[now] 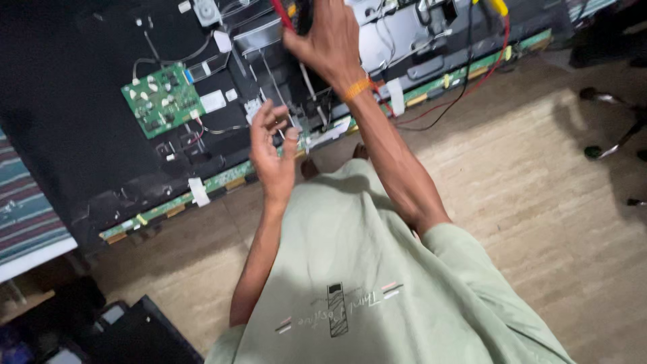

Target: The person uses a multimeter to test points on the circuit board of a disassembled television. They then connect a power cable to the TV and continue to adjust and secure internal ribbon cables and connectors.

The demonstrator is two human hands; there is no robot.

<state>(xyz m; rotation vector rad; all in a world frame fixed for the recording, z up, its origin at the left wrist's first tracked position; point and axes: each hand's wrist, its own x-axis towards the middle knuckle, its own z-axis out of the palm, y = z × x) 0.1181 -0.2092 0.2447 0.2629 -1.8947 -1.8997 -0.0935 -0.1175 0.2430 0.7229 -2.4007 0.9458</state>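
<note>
Nearest the camera, above the pale green shirt (377,269), the left hand (273,152) hovers loosely open, fingers curled, holding nothing. Farther out, the right hand (327,40) closes around a red probe (282,15) over the opened black television back (81,101); beyond the left hand lies a green circuit board (162,100)

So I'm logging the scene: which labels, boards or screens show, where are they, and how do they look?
Flat screen: lies back up on the floor, large, black, opened.
Green board: left of the hands on the screen's back, squarish.
White label: right of the green board, small rectangle.
Edge strip: along the screen's near edge, long, green.
Right hand: grip on a red probe.
Left hand: open, holds nothing.
</note>
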